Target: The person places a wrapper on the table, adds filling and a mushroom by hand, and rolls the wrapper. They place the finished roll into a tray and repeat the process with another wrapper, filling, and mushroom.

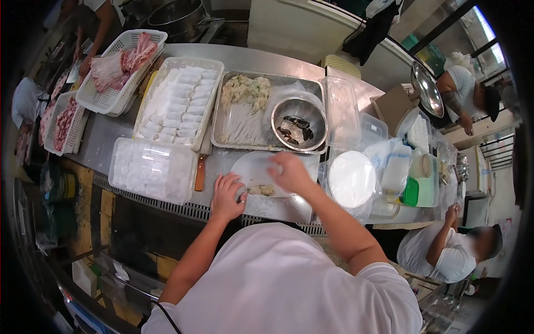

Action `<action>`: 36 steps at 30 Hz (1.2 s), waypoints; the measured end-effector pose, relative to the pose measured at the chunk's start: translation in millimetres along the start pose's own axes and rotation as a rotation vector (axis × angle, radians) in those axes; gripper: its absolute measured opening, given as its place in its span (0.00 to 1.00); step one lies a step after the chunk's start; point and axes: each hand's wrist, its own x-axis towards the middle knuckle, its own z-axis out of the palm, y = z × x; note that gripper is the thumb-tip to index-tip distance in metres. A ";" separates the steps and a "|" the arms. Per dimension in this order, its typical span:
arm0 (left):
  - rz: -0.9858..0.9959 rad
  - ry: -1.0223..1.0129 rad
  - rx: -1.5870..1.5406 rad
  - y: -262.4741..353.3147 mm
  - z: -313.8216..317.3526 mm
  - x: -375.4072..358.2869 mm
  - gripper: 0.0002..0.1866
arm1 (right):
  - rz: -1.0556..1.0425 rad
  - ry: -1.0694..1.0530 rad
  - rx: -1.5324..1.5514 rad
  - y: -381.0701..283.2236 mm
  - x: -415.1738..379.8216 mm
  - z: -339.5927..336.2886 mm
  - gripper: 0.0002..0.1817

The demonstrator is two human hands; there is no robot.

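Observation:
My left hand (227,196) rests at the left edge of a round white wrapper (250,164), fingers extended and thumb apart. A small dark spot shows beside that thumb; what it is I cannot make out. Pale chunky filling (261,190) lies on the wrapper's near part, between my hands. Over its right side is my right hand (290,173), its fingers smeared by motion, just below a steel bowl (276,133) of dark pieces. That bowl stands in a clear tray (245,146) that also has a heap of pale filling mixture (245,92).
White rolls (181,103) fill a tub at left; a lidded box (153,170) and a wooden-handled knife (199,173) lie nearer. Stacked round wrappers (351,179) are at right. Raw meat (122,67) sits in baskets at far left. Other people (453,247) work around the counter.

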 end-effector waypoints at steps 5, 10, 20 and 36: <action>0.005 0.024 -0.001 1.5 0.5 1.5 0.17 | 0.278 0.254 -0.009 70.5 82.0 -82.3 0.19; 0.001 0.037 0.010 1.5 2.3 1.1 0.17 | 0.214 0.004 -0.220 100.5 116.2 -77.1 0.18; 0.000 0.041 0.018 2.8 1.1 3.0 0.17 | 0.150 0.100 -0.228 121.1 143.0 -79.4 0.16; -0.015 0.052 -0.013 4.8 -1.6 1.7 0.16 | 0.363 0.150 0.045 103.8 138.9 -69.7 0.15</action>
